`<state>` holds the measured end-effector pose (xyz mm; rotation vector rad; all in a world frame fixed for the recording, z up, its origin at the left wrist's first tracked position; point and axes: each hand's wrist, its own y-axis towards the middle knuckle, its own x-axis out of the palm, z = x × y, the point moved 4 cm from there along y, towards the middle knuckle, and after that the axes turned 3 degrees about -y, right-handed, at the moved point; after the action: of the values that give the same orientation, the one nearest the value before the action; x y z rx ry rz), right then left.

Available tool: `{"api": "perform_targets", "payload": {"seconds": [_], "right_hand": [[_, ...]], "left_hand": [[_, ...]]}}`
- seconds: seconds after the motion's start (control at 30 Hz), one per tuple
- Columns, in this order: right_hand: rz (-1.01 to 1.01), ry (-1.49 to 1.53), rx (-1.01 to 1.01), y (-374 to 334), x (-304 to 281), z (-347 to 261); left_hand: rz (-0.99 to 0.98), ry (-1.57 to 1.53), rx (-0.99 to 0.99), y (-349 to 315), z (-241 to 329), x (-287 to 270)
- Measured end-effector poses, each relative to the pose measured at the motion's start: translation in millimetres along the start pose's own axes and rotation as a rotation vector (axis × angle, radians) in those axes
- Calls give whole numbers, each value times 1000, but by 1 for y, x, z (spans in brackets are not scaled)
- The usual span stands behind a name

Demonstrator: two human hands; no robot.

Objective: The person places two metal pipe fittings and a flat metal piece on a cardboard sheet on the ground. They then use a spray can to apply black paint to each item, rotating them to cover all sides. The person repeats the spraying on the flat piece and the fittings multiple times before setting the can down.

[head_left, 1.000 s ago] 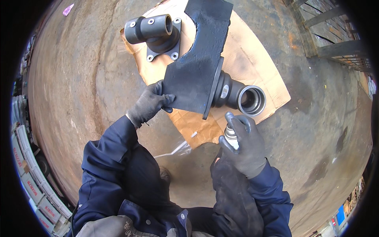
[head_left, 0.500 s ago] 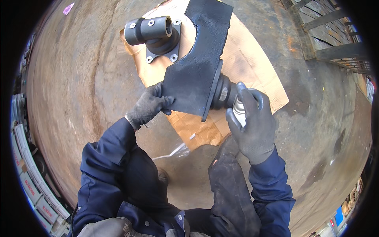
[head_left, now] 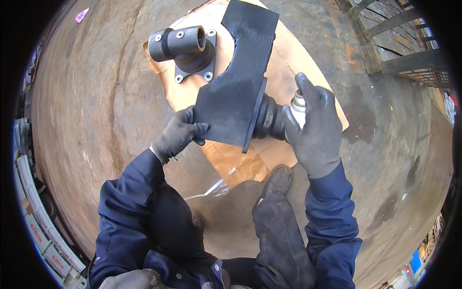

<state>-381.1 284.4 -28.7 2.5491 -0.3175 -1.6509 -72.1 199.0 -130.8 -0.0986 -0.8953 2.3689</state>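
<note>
Left hand (head_left: 177,135): gloved, gripping the lower corner of the black plate (head_left: 236,91), holding it on edge.
Right hand (head_left: 315,130): clenched round a spray can (head_left: 298,103), nozzle at the hub (head_left: 269,120).
Progress: plate looks evenly black; the hub seems in hand.
Axis: plate runs up and away from the left hand over the cardboard (head_left: 298,58); hub points toward the right hand.

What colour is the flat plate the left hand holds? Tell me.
Black, a rough matte coat, on the flat metal plate in the gloved left hand; head view.
</note>
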Motion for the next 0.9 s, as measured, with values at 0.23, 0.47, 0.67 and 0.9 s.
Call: {"api": "perform_targets", "payload": {"seconds": [0.23, 0.47, 0.67, 0.9], "right_hand": [[-230, 53, -67, -45, 5, -22], [147, 49, 23, 6, 0, 11], [-152, 256, -25, -78, 5, -18], [-219, 74, -94, -97, 16, -35]], "left_hand": [[-23, -2, -7, 2, -1, -1], [8, 18, -28, 3, -4, -2], [-6, 20, -18, 4, -4, -3], [7, -2, -15, 6, -6, -4]]}}
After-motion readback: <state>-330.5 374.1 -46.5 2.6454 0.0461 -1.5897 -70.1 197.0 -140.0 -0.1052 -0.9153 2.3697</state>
